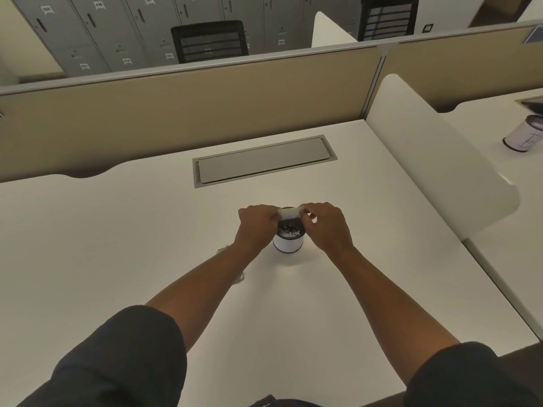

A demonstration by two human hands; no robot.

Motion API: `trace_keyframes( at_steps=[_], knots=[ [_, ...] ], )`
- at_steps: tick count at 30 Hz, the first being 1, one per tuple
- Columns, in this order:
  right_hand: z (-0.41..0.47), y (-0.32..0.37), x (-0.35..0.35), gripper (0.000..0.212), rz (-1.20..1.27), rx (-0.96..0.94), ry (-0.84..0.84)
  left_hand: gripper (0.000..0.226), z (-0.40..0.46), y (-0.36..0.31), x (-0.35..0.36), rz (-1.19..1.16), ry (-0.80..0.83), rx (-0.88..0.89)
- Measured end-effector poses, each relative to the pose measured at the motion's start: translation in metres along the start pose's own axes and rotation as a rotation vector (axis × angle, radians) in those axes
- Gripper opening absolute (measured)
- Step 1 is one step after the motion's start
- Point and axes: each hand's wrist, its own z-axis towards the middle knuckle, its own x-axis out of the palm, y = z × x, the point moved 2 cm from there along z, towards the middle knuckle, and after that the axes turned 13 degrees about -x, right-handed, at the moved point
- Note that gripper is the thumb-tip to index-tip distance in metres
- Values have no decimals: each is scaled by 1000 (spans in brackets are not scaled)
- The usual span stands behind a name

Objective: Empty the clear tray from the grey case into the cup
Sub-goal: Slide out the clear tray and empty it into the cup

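Clear tray [288,213] held between both hands over the cup [288,241].

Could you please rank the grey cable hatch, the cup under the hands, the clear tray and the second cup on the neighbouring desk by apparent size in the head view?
1. grey cable hatch
2. cup and second cup: look alike; the latter is farther, so unranked
3. clear tray, partly hidden by both hands

I see my two arms bare from above the elbow down to the left hand [255,227] and right hand [329,227]. Dark, near-black short sleeves [123,356] cover the upper arms, loose and softly creased. No watch, rings or gloves show.
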Motion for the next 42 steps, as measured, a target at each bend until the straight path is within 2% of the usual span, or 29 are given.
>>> trace_keyframes(
  at_steps=[6,11,15,18,21,28,32,35,39,42],
  knots=[
    [-2,2,-1,16,-48,-4,-31,23,-6,0,1,-129,-55,-74],
    [-1,2,0,17,-47,12,-22,25,-17,-6,5,-201,-31,-71],
    [-2,3,-1,22,-53,28,-22,26,-23,-8,7,-217,-94,-177],
    [-3,4,-1,22,-72,3,-15,31,-25,-10,9,-195,-42,-113],
    [-4,4,-2,22,-71,17,-23,40,-25,-8,7,-175,-75,-130],
    [-3,6,-2,20,-68,13,-35,39,-26,-9,6,-174,-36,-77],
    [-5,7,-4,19,-88,19,-52,54,-26,-9,6,-127,-29,-42],
    [-5,8,-4,18,-80,19,-46,55,-27,-8,8,-147,-14,17],
    [-6,5,-4,18,-70,19,-44,53,-25,-4,8,-219,-9,11],
    [-6,2,-4,18,-41,18,-34,47,-25,-3,10,-166,23,74]
  ],
)
